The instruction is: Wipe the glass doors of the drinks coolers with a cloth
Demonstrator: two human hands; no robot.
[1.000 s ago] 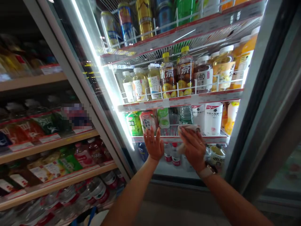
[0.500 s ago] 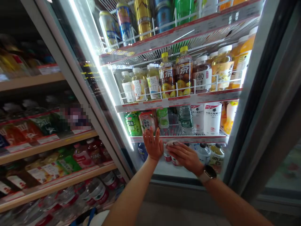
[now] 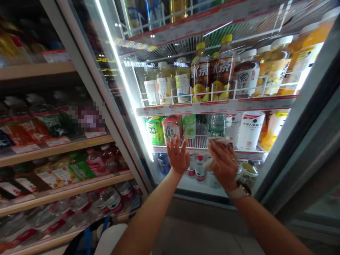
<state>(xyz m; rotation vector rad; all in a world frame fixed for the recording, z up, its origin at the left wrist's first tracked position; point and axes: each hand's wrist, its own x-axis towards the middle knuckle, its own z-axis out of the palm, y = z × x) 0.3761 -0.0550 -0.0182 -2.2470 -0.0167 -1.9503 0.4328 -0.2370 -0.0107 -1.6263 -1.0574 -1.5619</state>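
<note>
Bright white strip light [image 3: 114, 53] down cooler's left edge; surroundings dim; right hand [image 3: 224, 163] motion-blurred.

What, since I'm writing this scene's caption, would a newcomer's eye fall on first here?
Probably the glaring light strip down the left side of the lit drinks cooler. Then, before its lower shelves, the left hand spread open and the right hand holding a pale cloth. Yellow bottle caps stand out above.

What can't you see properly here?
All in the head view:
- Golden can: top cut off by the upper edge.
- White cloth: partly hidden by the right hand.
- Left hand: its palm is hidden behind its back.
- Shelf labels: writing too small and blurred.
- Blocky patch: coloured squares hide what's there.
</note>
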